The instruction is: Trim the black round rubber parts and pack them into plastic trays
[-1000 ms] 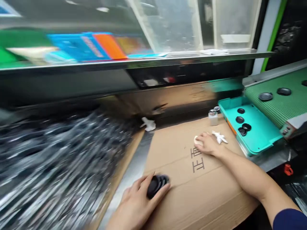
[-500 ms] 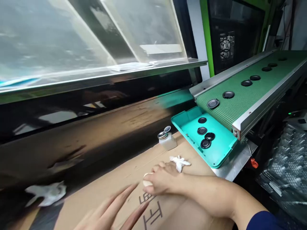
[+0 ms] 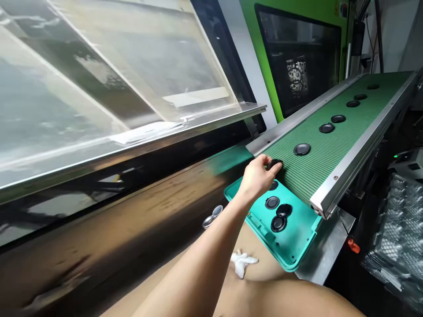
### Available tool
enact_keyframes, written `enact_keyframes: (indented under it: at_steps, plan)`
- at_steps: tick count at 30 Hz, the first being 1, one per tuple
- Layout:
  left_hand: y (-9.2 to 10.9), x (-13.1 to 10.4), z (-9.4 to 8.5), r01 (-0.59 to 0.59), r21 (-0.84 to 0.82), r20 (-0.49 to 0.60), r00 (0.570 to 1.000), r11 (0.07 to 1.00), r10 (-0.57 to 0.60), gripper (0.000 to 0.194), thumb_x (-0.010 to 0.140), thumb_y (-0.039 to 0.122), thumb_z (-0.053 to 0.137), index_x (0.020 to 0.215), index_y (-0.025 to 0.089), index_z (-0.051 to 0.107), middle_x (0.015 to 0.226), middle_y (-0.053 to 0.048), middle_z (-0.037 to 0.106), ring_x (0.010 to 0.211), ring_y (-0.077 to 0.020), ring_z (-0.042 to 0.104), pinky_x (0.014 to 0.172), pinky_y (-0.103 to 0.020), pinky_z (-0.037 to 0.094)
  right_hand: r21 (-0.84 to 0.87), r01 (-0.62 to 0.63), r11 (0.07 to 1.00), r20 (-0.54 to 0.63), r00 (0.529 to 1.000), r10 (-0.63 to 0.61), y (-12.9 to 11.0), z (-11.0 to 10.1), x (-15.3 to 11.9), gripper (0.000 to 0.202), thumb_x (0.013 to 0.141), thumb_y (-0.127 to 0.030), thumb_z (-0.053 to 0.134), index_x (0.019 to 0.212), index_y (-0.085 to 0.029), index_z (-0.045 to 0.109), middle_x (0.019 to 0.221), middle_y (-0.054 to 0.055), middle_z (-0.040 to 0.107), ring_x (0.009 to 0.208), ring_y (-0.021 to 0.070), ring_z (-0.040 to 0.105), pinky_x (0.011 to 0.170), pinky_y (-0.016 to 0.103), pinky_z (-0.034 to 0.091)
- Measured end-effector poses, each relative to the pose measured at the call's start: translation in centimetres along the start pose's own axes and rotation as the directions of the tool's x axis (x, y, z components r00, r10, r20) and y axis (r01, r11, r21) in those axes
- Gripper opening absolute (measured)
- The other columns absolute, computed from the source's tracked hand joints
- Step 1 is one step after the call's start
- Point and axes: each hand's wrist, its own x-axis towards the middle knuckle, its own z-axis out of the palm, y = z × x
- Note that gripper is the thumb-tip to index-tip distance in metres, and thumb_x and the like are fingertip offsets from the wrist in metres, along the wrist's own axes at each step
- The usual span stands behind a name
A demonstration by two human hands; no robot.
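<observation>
My left hand (image 3: 259, 176) is at the near end of the green conveyor belt, its fingers closed on a black round cap (image 3: 274, 164). Below it, the teal tray (image 3: 297, 253) holds several similar black caps, one of them (image 3: 272, 202) near the middle. More black caps lie spaced along the belt, the nearest one (image 3: 302, 149) just beyond my hand. My right forearm crosses the bottom edge, but my right hand does not show.
A crumpled white cloth (image 3: 243, 263) lies on the cardboard (image 3: 254, 242). Beside my left forearm is a bottle with an open metal lid (image 3: 217, 210), partly hidden. A metal rail (image 3: 337, 178) edges the belt. Clear plastic trays (image 3: 396, 233) are stacked at right.
My left hand has moved from above the cardboard up to the belt end and taken hold of a cap. My right hand, earlier on a whitish object, has dropped from sight. The view has shifted.
</observation>
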Motion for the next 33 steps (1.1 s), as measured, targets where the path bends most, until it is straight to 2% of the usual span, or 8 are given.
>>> enact_keyframes:
  at_steps: [2,5,9,13,16,22,27,33]
  plan:
    - [-1.7,-3.5,-2.2,0.115,-0.255,-0.007,0.993,0.96,-0.121,0.033,0.087,0.056,0.062,0.089,0.025,0.053,0.09,-0.006,0.072,0.077,-0.0227,0.068,0.065,-0.039,0.055,-0.09,0.025,0.996,0.056,0.998,-0.02,-0.1,0.5,0.0,0.035,0.083,-0.044,0.067,0.111,-0.024,0.069,0.119,0.01,0.068,0.111,0.0351,0.058,0.09,0.05,0.05]
    - [-6.6,-11.0,-5.5,0.224,-0.616,-0.112,0.924,0.755,-0.366,0.042,0.085,0.058,0.067,0.103,0.025,0.046,0.108,-0.01,0.072,0.08,-0.024,0.071,0.058,-0.036,0.054,-0.207,-0.001,0.978,0.026,1.0,0.006,-0.3,1.0,-0.3,0.032,0.087,-0.042,0.059,0.109,-0.02,0.068,0.11,0.012,0.068,0.101,0.0338,0.059,0.082,0.047,0.052]
    - [-14.8,-20.9,-7.6,0.128,-0.799,-0.373,0.661,0.587,-0.651,0.052,0.082,0.058,0.073,0.117,0.027,0.05,0.103,-0.007,0.073,0.075,-0.0208,0.071,0.053,-0.027,0.05,-0.165,-0.107,0.98,-0.101,0.991,0.091,-0.2,0.5,-0.7,0.026,0.088,-0.029,0.061,0.111,-0.019,0.068,0.107,0.012,0.065,0.1,0.0301,0.057,0.086,0.043,0.05]
    - [-19.6,-24.8,-5.9,0.017,-0.959,-0.232,0.522,0.282,-0.82,0.054,0.101,0.061,0.035,0.115,0.016,0.062,0.092,-0.01,0.072,0.071,-0.0165,0.069,0.063,-0.029,0.056,0.079,-0.169,0.983,-0.314,0.931,0.185,-0.1,-0.5,-0.3,0.032,0.092,-0.027,0.063,0.123,-0.022,0.066,0.121,0.009,0.062,0.112,0.0253,0.054,0.101,0.04,0.045]
    - [-20.4,-24.7,-4.2,-0.065,-0.991,-0.136,0.524,0.12,-0.841,0.039,0.105,0.039,0.039,0.123,0.016,0.065,0.105,-0.011,0.073,0.096,-0.0179,0.07,0.09,-0.032,0.057,0.184,-0.191,0.964,-0.35,0.904,0.246,-1.2,-0.2,-0.3,0.035,0.094,-0.031,0.064,0.128,-0.022,0.065,0.122,0.009,0.062,0.115,0.0245,0.054,0.104,0.039,0.045]
    - [-21.1,-25.6,-4.4,-0.01,-0.947,0.224,0.695,-0.321,-0.683,0.041,0.101,0.038,0.045,0.131,0.018,0.065,0.136,-0.013,0.063,0.132,-0.0276,0.056,0.119,-0.047,0.037,0.059,-0.091,0.994,-0.233,0.967,0.102,-3.9,1.7,-1.6,0.04,0.093,-0.021,0.056,0.133,-0.023,0.063,0.137,0.01,0.054,0.117,0.0268,0.049,0.103,0.043,0.045]
    - [-21.1,-26.3,-5.0,-0.056,-0.939,0.212,0.68,-0.338,-0.702,0.041,0.103,0.035,0.043,0.136,0.022,0.062,0.145,-0.009,0.057,0.143,-0.025,0.043,0.124,-0.044,0.028,-0.033,-0.191,0.981,-0.261,0.949,0.176,-3.6,1.4,-1.1,0.041,0.099,-0.022,0.047,0.138,-0.021,0.06,0.137,0.013,0.055,0.118,0.0286,0.049,0.103,0.048,0.043]
    - [-20.5,-25.7,-5.5,-0.076,-0.916,0.257,0.642,-0.394,-0.722,0.042,0.103,0.036,0.042,0.137,0.023,0.062,0.148,-0.008,0.055,0.144,-0.0257,0.041,0.125,-0.045,0.025,-0.056,-0.145,0.988,-0.26,0.957,0.126,-3.9,1.3,-1.0,0.04,0.1,-0.022,0.046,0.136,-0.021,0.061,0.14,0.013,0.053,0.121,0.0291,0.048,0.1,0.047,0.045]
